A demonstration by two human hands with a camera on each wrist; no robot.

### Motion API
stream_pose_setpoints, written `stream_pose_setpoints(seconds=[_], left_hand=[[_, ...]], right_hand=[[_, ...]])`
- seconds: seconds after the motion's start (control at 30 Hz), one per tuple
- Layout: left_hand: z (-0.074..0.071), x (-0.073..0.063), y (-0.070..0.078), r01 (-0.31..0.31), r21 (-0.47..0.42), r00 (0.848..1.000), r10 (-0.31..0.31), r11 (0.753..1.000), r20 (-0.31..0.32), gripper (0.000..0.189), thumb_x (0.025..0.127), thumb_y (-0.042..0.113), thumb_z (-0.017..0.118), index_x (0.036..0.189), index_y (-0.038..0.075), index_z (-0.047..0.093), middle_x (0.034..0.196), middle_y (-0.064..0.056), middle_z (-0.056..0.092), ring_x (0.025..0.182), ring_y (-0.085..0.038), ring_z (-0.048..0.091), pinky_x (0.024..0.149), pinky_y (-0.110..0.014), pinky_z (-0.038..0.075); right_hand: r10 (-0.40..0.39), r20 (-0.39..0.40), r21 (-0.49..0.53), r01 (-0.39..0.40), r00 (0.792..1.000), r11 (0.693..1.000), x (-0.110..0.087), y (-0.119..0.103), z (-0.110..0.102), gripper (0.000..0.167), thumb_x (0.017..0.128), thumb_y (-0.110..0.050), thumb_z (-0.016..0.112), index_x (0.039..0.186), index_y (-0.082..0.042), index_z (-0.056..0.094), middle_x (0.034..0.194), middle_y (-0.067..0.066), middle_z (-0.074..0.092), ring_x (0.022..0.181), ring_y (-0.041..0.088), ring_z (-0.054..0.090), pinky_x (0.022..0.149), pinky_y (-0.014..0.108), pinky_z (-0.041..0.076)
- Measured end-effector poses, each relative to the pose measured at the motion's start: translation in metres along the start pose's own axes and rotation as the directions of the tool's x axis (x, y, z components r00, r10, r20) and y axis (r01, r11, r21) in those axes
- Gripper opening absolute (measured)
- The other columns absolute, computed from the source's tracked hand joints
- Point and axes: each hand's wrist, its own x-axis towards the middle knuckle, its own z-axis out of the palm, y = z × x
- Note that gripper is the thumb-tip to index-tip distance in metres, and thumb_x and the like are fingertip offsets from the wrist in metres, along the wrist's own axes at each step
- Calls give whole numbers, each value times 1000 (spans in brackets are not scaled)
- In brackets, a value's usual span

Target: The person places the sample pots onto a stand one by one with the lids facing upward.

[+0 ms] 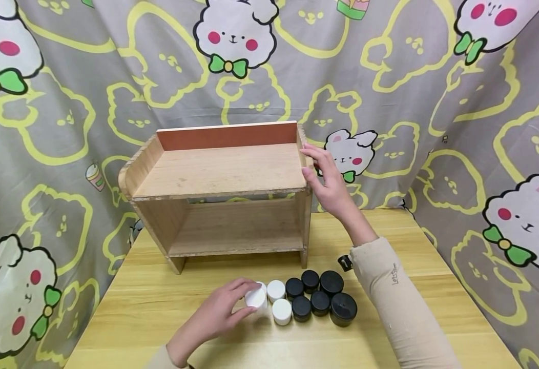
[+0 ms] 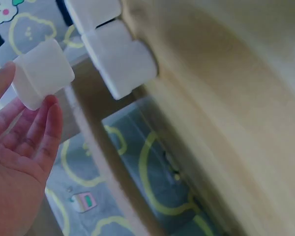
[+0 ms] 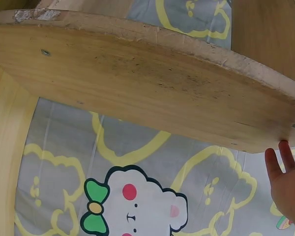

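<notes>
My left hand [image 1: 216, 310] pinches a small white lidded jar [image 1: 255, 298] between thumb and fingers. In the left wrist view this white jar [image 2: 43, 73] is apart from the other white jars [image 2: 120, 61]. Beside it in the head view are more white jars [image 1: 282, 311], one partly hidden behind it. My right hand [image 1: 329, 187] touches the upper right side of a two-tier wooden shelf [image 1: 223, 169], its fingers extended. From the right wrist, the fingertips of the right hand [image 3: 291, 191] meet the outer side panel [image 3: 137, 83].
Several black lidded jars [image 1: 320, 302] stand in two rows to the right of the white ones, in front of the shelf. A small black object [image 1: 345, 263] lies near the right sleeve. Patterned curtains [image 1: 435, 102] enclose the wooden table [image 1: 435, 307] behind and at the sides.
</notes>
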Motion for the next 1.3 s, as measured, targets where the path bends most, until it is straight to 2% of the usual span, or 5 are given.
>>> stream_pose_setpoints(seconds=[0.17, 0.53, 0.73, 1.03, 1.3], left_hand=[[-13, 5, 0, -45, 3, 998, 46, 999, -50, 42, 93, 28, 77, 129, 8, 68, 125, 1, 69, 110, -16, 70, 92, -35, 61], [-47, 16, 2, -44, -29, 992, 40, 999, -123, 46, 94, 19, 77, 136, 8, 63, 129, -3, 65, 106, -14, 69, 87, -32, 62], [-71, 25, 2, -72, 28, 978, 76, 997, -195, 47, 91, 14, 78, 135, 7, 64, 127, -5, 66, 104, -17, 69, 85, -34, 62], [-113, 43, -1, -57, 51, 970, 67, 997, -233, 53, 90, 8, 79, 140, 8, 61, 130, -8, 63, 102, -15, 67, 79, -31, 62], [-149, 62, -2, -75, 101, 952, 101, 992, -288, 53, 88, 2, 79, 138, 5, 62, 129, -10, 64, 102, -18, 66, 81, -34, 59]], right_hand=[[0, -2, -2, 0, 1000, 1000, 0, 0, 0, 39, 102, 4, 54, 140, 8, 51, 154, 28, 43, 140, 44, 46, 113, 66, 39], [6, -10, -4, -6, 1000, 1000, -2, 2, 0, 39, 103, 3, 53, 142, 6, 51, 155, 26, 43, 142, 40, 46, 116, 59, 40], [12, -5, -8, -12, 1000, 1000, -1, 2, -1, 40, 102, 3, 54, 141, 6, 52, 155, 25, 43, 141, 40, 47, 115, 58, 40], [15, 4, -21, -15, 1000, 1000, -1, 1, -1, 39, 103, 2, 54, 142, 6, 51, 155, 26, 43, 141, 40, 47, 115, 56, 41], [-6, -11, -24, 6, 1000, 1000, 0, 37, 4, 43, 103, 2, 55, 146, 0, 51, 158, 18, 42, 142, 35, 47, 113, 61, 41]])
